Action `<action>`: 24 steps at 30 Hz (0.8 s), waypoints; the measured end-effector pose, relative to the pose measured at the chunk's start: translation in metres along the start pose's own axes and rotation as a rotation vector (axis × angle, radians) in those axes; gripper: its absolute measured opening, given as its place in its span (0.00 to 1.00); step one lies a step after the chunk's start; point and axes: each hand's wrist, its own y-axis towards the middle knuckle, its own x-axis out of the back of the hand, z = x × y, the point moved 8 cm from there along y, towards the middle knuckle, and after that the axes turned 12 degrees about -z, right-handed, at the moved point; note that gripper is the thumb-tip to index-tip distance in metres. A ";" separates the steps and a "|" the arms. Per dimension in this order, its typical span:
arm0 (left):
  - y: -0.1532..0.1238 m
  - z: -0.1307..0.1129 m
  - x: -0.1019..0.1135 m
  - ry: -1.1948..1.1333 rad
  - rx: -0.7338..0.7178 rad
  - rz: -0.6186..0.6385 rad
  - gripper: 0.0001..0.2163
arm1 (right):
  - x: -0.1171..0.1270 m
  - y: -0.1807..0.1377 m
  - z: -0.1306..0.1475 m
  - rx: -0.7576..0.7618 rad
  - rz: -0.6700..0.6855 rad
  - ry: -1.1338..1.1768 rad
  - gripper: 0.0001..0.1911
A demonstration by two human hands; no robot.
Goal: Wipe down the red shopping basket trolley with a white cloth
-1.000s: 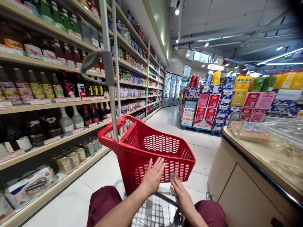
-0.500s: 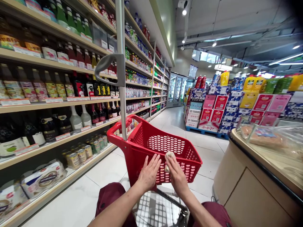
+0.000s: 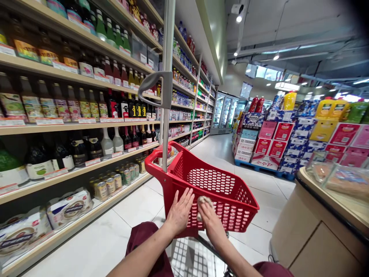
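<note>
A red plastic shopping cart point(image 3: 239, 209) with a perforated basket stands in front of my knees. My left hand point(image 3: 181, 209) lies flat against its near side wall, fingers spread and nothing in them. Just to the right, my right hand point(image 3: 211, 221) presses a pale, crumpled cloth point(image 3: 205, 200) against the same wall; part of the cloth is hidden under the fingers. Inside, the basket holds nothing that I can see. A metal pole point(image 3: 168, 46) with a grey loop handle point(image 3: 165, 90) rises at the cart's handle end.
Shelves point(image 3: 77, 127) of bottles, cans and packs line the left side. A wooden counter point(image 3: 305, 223) with a clear-covered top stands close on the right. Stacked drink boxes point(image 3: 271, 142) rest on a blue pallet farther back, and glass-door fridges point(image 3: 225, 109) stand at the aisle's end.
My right hand has slid the cloth left along the basket wall, closer to my left hand. The left hand stays flat on the cart. My view has turned slightly left.
</note>
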 end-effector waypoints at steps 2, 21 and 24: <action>-0.003 0.007 0.004 0.013 0.012 -0.002 0.28 | -0.006 0.000 0.009 0.044 0.018 0.030 0.29; -0.026 0.062 0.035 0.038 0.170 -0.089 0.30 | -0.039 0.063 0.043 0.075 -0.010 0.043 0.28; -0.031 0.073 0.037 0.061 0.190 -0.100 0.30 | -0.041 0.071 0.056 0.118 0.004 0.087 0.27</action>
